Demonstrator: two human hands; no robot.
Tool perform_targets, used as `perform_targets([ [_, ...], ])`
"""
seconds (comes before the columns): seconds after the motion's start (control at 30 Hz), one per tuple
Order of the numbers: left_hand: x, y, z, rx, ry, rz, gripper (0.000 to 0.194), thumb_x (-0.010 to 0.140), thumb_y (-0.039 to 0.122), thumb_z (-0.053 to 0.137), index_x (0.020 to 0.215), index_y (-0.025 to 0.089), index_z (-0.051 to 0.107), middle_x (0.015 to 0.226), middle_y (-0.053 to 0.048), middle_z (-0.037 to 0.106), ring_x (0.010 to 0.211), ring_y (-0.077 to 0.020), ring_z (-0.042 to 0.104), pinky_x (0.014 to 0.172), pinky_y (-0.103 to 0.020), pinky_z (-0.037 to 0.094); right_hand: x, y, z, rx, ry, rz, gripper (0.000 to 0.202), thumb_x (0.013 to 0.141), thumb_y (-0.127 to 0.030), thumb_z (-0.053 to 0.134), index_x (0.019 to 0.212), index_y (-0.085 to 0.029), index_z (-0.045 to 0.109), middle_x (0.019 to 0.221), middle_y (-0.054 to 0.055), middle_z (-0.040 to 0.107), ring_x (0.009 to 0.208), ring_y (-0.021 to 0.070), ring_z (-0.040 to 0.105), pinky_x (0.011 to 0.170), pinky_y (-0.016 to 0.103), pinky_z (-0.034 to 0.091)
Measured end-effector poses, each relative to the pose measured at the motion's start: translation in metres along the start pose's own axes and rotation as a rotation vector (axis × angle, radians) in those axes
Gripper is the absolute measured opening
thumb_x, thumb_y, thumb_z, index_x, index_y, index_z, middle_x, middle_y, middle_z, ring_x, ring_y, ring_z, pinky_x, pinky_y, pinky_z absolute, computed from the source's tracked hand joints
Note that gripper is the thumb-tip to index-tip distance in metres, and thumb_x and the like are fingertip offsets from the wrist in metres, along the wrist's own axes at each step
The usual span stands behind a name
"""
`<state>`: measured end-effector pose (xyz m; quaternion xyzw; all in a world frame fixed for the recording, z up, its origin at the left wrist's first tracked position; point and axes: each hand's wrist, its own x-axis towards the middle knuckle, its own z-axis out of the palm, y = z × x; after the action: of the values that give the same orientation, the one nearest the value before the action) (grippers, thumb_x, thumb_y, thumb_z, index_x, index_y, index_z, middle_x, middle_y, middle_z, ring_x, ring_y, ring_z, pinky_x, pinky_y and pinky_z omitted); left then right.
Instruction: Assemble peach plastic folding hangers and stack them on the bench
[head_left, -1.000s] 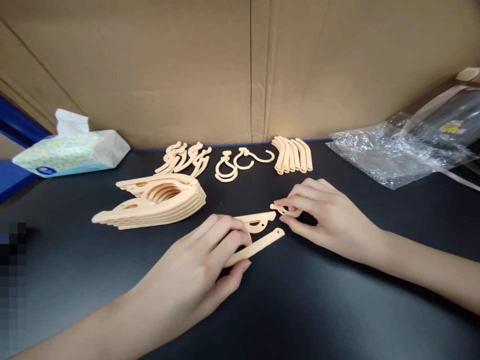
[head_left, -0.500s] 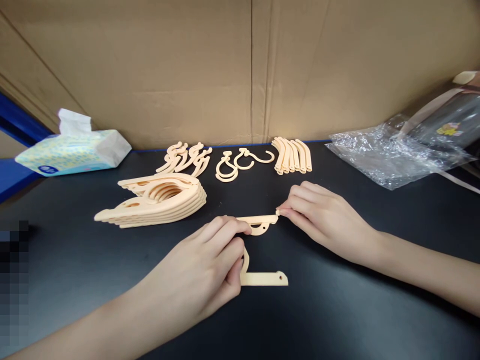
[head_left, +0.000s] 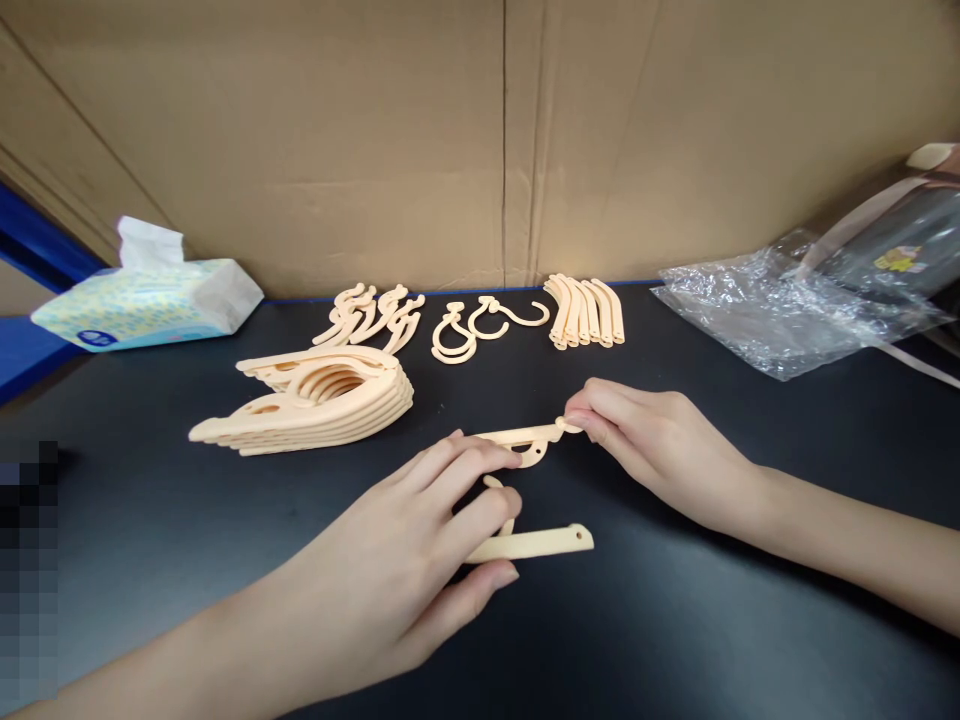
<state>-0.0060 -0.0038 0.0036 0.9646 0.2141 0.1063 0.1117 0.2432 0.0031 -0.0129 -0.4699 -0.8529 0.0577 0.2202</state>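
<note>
A cream plastic folding hanger [head_left: 536, 543] is on the black table in front of me, its two arms reaching right. My left hand [head_left: 442, 510] grips it, fingers over the upper arm [head_left: 517, 437] and thumb by the lower one. The hand hides the hanger's left part. At the upper arm's right end, my right hand [head_left: 645, 430] pinches a small cream plastic piece [head_left: 570, 425] between thumb and forefinger. That piece touches the arm's tip, and the fingers cover most of it.
Behind my left hand lies a stack of cream hanger bodies [head_left: 322, 425]. Farther back are small curved pieces [head_left: 367, 315], several hooks [head_left: 454, 345] and a row of curved strips [head_left: 585, 312]. A tissue pack [head_left: 150, 300] stands left; clear plastic bags [head_left: 772, 310] lie right.
The hanger has shifted slightly right, its lower arm tilting upward. My left fingers have spread, with the thumb moved right. My right hand has moved slightly right, and more of the small piece shows.
</note>
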Motion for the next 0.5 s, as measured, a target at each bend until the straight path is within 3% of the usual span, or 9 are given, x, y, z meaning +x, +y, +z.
perform_targets([
  [0.23, 0.0007, -0.0009, 0.0003, 0.033, 0.009, -0.009, 0.022, 0.091, 0.018, 0.047, 0.112, 0.019, 0.056, 0.121, -0.009, 0.054, 0.122, -0.0219, 0.047, 0.111, -0.044, 0.034, 0.0001, 0.0006, -0.0004, 0.012, -0.044, -0.022, 0.023, 0.1, -0.029, 0.033, 0.087, -0.021, 0.051, 0.078, -0.002, 0.061, 0.06, 0.0092, 0.056, 0.055, 0.021, 0.039],
  [0.5, -0.004, -0.0036, 0.0051, 0.074, 0.041, -0.087, 0.049, 0.088, 0.028, 0.055, 0.134, 0.015, 0.043, 0.134, -0.014, 0.045, 0.126, -0.0285, 0.041, 0.101, -0.041, 0.045, -0.0008, 0.0013, 0.0017, -0.013, -0.052, -0.079, 0.025, 0.1, -0.029, 0.033, 0.09, -0.02, 0.054, 0.079, -0.001, 0.061, 0.06, 0.0089, 0.056, 0.055, 0.022, 0.039],
])
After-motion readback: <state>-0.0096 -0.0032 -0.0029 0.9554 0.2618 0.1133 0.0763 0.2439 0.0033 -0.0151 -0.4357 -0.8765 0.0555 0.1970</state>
